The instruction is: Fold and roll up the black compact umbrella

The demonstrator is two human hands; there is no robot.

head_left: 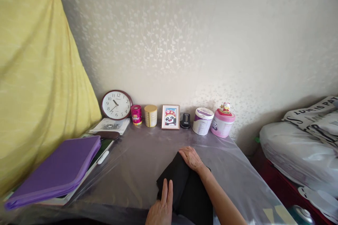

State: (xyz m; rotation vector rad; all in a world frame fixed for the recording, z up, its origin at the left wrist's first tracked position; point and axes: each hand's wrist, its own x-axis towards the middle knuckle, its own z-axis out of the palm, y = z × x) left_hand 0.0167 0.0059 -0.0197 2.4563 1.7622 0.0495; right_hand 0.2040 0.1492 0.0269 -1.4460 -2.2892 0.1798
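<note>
A folded black cloth [194,193] lies on the table near its front edge, partly under my forearm. My right hand [191,158] rests flat over the cloth's far edge, its fingers stretched toward the upper corner. On the near left part of the cloth lies my left hand [162,205], with two fingers extended forward over the fabric. Whether the thumbs press anything from below is hidden. The cloth's exact kind does not show.
Along the wall stand a round clock [117,104], a pink tin [136,115], a yellow-lidded can [150,116], a panda picture frame [170,116], a white tub [202,121] and a pink tub [222,124]. A purple folder [58,168] lies left; white bags [295,151] sit right.
</note>
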